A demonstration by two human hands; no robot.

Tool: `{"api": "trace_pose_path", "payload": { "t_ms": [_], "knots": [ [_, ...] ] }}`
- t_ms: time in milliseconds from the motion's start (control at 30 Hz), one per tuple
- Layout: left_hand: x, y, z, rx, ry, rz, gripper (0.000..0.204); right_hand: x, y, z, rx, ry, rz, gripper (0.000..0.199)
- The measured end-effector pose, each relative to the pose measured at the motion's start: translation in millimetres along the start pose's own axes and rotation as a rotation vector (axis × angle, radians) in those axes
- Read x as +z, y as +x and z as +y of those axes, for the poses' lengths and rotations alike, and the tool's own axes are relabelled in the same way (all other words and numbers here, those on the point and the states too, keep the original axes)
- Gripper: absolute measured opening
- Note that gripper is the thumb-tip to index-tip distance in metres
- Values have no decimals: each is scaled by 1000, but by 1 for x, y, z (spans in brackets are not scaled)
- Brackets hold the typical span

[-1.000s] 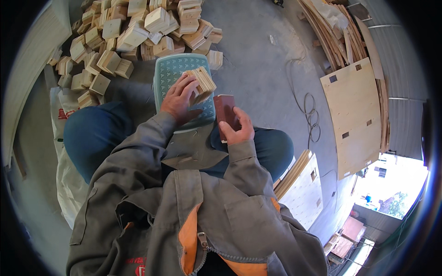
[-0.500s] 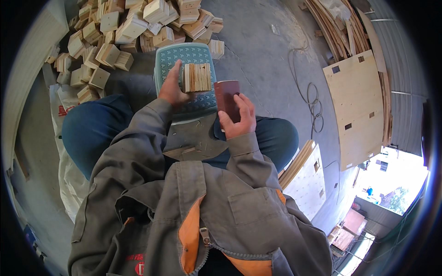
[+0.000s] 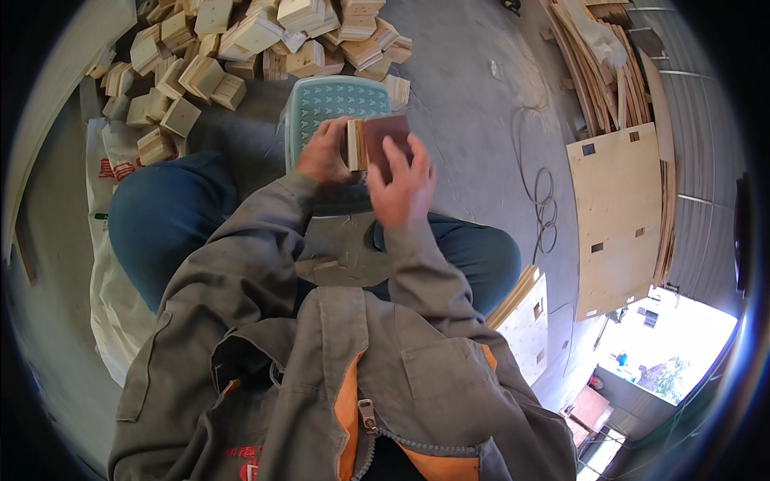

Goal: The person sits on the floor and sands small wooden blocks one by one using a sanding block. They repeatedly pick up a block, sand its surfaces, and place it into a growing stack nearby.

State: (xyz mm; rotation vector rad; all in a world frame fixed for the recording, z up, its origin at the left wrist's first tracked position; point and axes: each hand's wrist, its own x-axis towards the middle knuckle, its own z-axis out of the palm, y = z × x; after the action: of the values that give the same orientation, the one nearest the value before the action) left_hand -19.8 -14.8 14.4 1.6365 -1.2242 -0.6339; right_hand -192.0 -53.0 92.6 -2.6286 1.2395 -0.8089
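Note:
My left hand (image 3: 322, 156) is closed around a pale plywood block (image 3: 351, 146) with layered edges, held over a light blue-green plastic stool (image 3: 337, 94). In my right hand (image 3: 403, 188) is a flat, reddish-brown sanding block (image 3: 385, 130). Its face rests against the right side of the plywood block, and the fingers spread over its back. The sanding block hides much of the plywood block.
A heap of plywood blocks (image 3: 200, 76) lies beyond the stool to the left. At the right lean plywood sheets (image 3: 613, 216) and wood strips, with a loose cable (image 3: 545, 204) on the floor. A white sack (image 3: 108, 264) lies beside my left knee.
My right hand has brought the sanding block leftward against the plywood block. The plywood block is now turned, showing a narrower side, and the view has shifted slightly.

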Motion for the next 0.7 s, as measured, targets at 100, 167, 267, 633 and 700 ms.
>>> {"api": "trace_pose_path", "payload": {
  "t_ms": [100,167,267,633,700],
  "knots": [
    [-5,1,1,-32,-15,-40,100,23,53,3,87,-42,-11,53],
    [-4,1,0,-29,-25,-24,100,27,70,2,147,-22,-53,54],
    [-3,-1,1,-36,-43,-33,99,27,68,14,154,14,-81,55],
    [-4,-4,6,-53,-51,-8,95,-40,-54,1,-113,38,-112,62],
    [-4,-4,6,-50,-51,-10,96,-35,-48,3,-96,45,-112,62]
  ]
}}
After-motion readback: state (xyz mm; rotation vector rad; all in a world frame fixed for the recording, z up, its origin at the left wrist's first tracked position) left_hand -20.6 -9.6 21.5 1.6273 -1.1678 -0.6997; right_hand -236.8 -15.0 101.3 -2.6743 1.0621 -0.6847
